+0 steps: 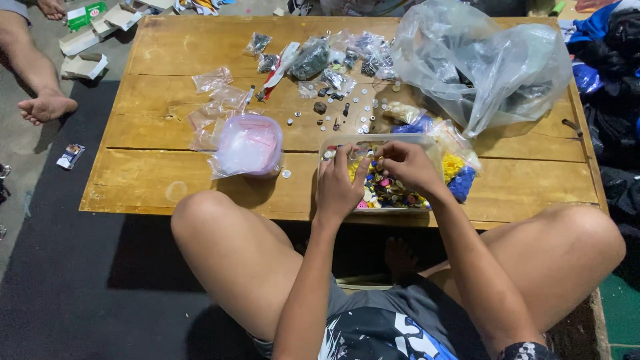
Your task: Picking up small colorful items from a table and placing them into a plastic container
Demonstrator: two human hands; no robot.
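A low wooden worktop [167,180] sits on a dark floor mat [73,280]. Both hands, left hand [339,183] and right hand [408,165], pinch small pieces in the clear tub [427,143] near its front edge.

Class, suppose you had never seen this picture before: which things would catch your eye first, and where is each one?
First, the two hands, left hand and right hand, meeting over a clear tray of small colourful pieces at the near edge of the low wooden table. Next, the big crumpled plastic bag at the far right, and the pinkish round tub left of the tray.
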